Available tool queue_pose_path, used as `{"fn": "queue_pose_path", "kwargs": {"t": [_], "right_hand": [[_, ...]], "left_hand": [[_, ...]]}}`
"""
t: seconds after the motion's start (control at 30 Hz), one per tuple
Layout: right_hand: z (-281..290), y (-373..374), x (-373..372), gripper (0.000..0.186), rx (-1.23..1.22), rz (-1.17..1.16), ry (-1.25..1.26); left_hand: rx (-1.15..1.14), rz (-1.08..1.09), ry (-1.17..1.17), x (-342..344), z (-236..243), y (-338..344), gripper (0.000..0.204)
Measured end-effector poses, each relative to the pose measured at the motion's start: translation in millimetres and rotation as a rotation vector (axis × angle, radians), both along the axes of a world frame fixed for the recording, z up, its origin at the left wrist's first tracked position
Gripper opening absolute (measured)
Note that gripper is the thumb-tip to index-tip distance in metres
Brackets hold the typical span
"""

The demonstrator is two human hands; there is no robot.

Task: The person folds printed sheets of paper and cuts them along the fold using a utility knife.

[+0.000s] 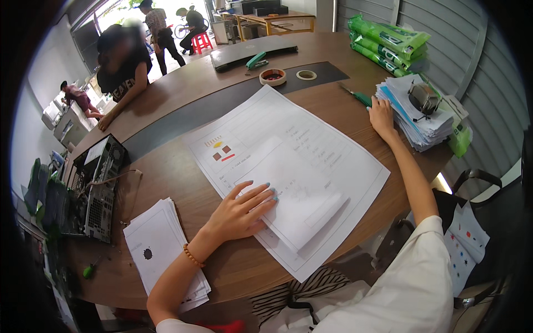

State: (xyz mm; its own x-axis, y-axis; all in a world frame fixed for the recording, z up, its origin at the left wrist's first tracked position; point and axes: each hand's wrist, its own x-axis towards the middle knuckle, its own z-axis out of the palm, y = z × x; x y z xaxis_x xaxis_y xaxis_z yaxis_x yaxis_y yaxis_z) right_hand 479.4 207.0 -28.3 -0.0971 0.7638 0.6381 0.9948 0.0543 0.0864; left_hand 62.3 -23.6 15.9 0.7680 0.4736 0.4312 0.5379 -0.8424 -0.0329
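My left hand (244, 210) lies flat with its fingers stretched out on a folded white sheet (311, 197). Under that sheet is a large white printed sheet (355, 172), marked with small yellow, brown and red shapes and columns of text. Off to the right, my right hand (382, 117) has its fingers closed at the end of a green-handled tool (362, 99). The tool's thin dark front part points to the far left; whether it is a blade or a shaft I cannot tell. Beside that hand rises a thick stack of papers (413, 119).
Tape rolls (272, 77) (306, 75), a teal stapler (256, 60) and a closed laptop (252, 53) are at the far side. Green packages (388, 41) are piled far right. An opened computer case (102, 188) and loose papers (158, 244) lie left. Across the table leans another person (122, 66).
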Motion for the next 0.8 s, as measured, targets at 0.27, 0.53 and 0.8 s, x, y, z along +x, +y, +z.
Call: {"fn": "queue_pose_path", "kwargs": {"t": [0.27, 0.53, 0.8], "right_hand": [[51, -84, -33, 0.040, 0.051, 0.418, 0.341], [80, -239, -50, 0.038, -0.237, 0.548, 0.473], [67, -300, -29, 0.041, -0.323, 0.518, 0.423]], "left_hand": [[0.099, 0.103, 0.021, 6, -5, -7, 0.049], [-0.143, 0.210, 0.002, 2, 3, -4, 0.063], [-0.165, 0.240, 0.015, 4, 2, -4, 0.062]]}}
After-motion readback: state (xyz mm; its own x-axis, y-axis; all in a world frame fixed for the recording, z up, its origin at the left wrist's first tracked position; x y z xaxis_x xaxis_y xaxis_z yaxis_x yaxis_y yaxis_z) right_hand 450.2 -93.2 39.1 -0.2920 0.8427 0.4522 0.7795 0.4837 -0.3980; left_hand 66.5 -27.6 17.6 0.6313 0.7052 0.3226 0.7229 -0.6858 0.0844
